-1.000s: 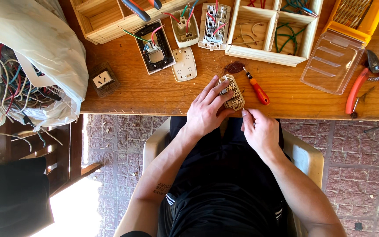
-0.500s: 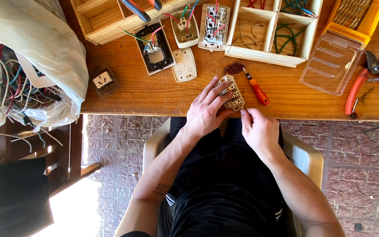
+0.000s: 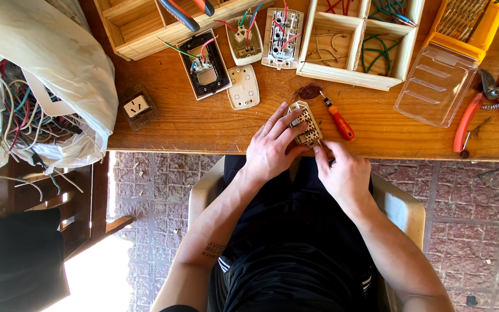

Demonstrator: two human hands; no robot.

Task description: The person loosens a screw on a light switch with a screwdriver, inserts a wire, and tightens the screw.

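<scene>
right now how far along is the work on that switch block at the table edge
Done, by the look of it: a white cover plate lies loose, and other switch units sit opened with wires showing. In hand: the left hand steadies the beige switch block while the right hand works its lower end. Left: the screwdriver lies unused beside it.

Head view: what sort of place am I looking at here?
Probably a home or hobby electrical repair bench: a wooden table on brick paving, with opened switch plates, a bag of tangled wires, pliers and a screwdriver.
</scene>
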